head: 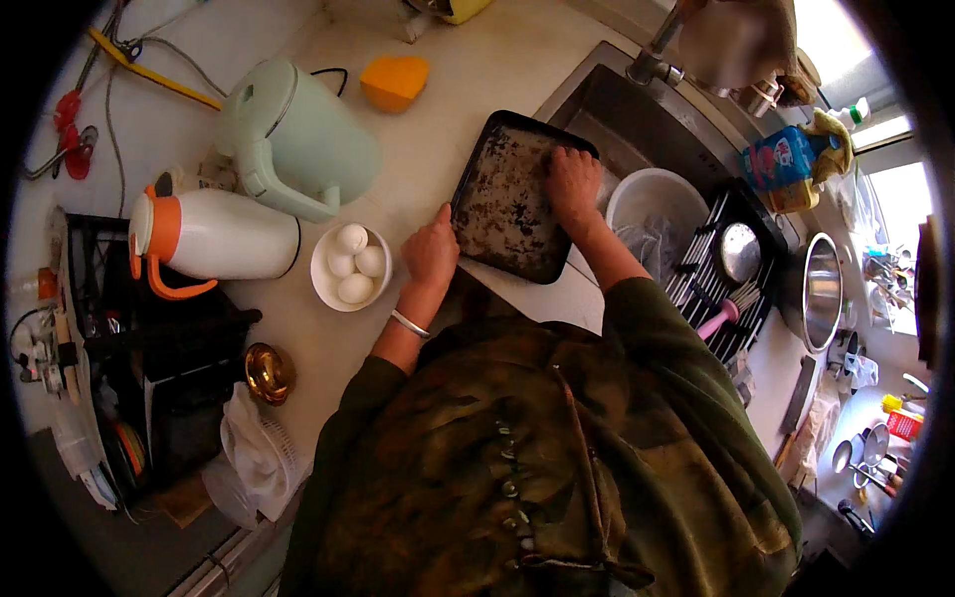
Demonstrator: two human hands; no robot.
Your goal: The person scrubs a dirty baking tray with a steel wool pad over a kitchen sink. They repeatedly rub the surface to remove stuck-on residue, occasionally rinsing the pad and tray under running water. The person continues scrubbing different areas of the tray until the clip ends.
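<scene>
A dark rectangular baking tray [507, 194] with brown, patchy staining is tilted at the front corner of the sink. My left hand [433, 250] grips its left edge, the index finger lying along the rim. My right hand [576, 186] rests on the tray's right part with the fingers curled down against the surface. Whether something small is under those fingers is hidden. Left of my left hand stands a white bowl [321, 287] holding several white eggs [356, 288]. A white plastic basin [656, 186] with a clear plastic bag in it sits right of my right hand, in the metal sink [597, 97].
A pale green electric kettle [328, 142], a white thermos jug [231, 233] and an orange piece, perhaps pumpkin [394, 82], are on the counter. A black rack [164, 336] stands at left. A rod drying rack [705, 291] and steel bowl [819, 291] lie right, below the faucet [656, 56].
</scene>
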